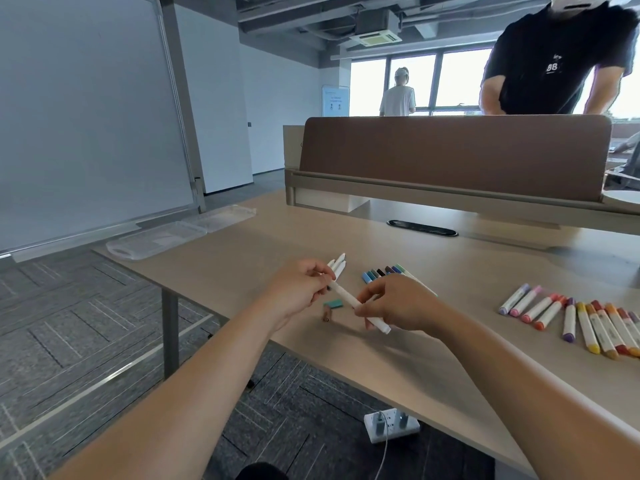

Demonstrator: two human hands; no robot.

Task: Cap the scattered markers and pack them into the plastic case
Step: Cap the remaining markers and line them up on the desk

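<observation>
A pale desk [242, 244] is seen in an office, with a whiteboard [86, 116] to its left. A bundle of white markers [337, 268] is gripped in the curled left hand [294, 292]. One marker [348, 298] is pinched by the right hand [398, 306]. The open plastic case [156, 239] is set well apart, at the far left edge.

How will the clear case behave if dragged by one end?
The clear case looks thin and empty, so probably light and quick to slide on the smooth table. It lies opened flat in two halves, so lifting one end may fold it.
</observation>
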